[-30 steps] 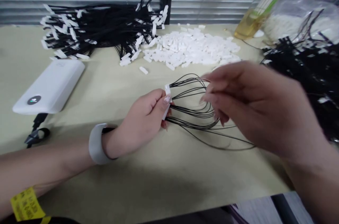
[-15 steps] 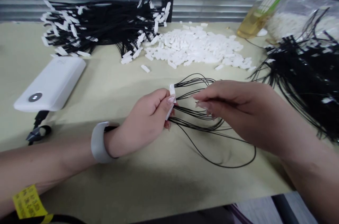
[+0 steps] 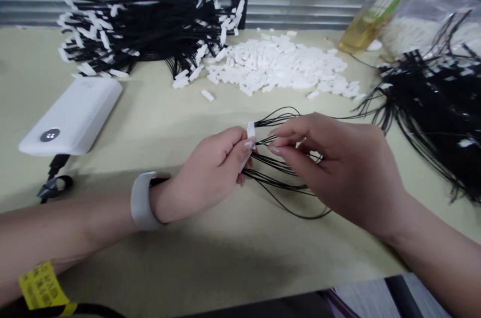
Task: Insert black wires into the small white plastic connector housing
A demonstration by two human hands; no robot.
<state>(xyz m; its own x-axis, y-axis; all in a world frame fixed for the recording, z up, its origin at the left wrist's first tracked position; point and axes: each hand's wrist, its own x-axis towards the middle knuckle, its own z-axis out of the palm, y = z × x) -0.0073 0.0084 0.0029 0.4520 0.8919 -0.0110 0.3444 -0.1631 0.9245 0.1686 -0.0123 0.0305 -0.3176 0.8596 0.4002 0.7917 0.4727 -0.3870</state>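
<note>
Hands: left [image 3: 210,170] pinches white connector [image 3: 250,131], right [image 3: 338,168] grips black wires [image 3: 285,178].

A white connector [image 3: 250,131] with black wires [image 3: 285,180] sits in the left hand [image 3: 206,173]. Beyond the hand lies a white pile [image 3: 278,65]; the table [image 3: 169,117] is pale beige. The wristband [image 3: 141,201] is grey, the tag [image 3: 41,285] yellow with dark print.

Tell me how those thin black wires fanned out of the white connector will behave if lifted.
Probably floppy: the black wires droop in loose loops from the white connector pinched in the left hand. Likely very light, being so thin. They may tangle, since the strands cross under the right hand.
</note>
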